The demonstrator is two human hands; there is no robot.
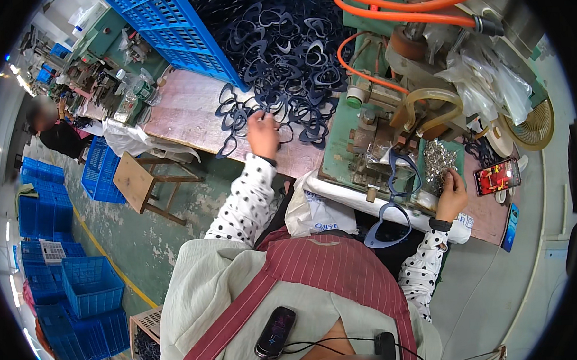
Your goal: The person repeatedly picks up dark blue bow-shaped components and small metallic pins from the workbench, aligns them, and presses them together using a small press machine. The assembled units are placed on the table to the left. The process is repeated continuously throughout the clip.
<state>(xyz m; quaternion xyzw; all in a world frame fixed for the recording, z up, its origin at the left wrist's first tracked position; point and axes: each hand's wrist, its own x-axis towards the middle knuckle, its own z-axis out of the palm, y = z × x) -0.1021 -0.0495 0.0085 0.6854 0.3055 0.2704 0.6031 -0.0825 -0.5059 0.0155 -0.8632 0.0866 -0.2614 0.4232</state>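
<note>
My left hand (263,136) reaches to the near edge of a heap of dark blue eyeglass-shaped frames (276,48). Its fingers are bent over a frame at the pile's edge and partly blurred. At the bench machine (370,138), a dark blue eyeglass frame (387,228) hangs over the front edge, one loop up by the machine head and one below. My right hand (452,198) is at the near right side of a green tray (458,152) of small silvery metal pieces (439,160). Thumb and fingers are pinched together; anything between them is too small to make out.
A blue crate (179,33) lies tipped beside the heap. Orange hoses (416,10) cross above the machine. Right of the tray lie two phones (497,177). A wooden stool (137,186) and stacked blue crates (90,285) stand left; another person (61,132) sits farther off.
</note>
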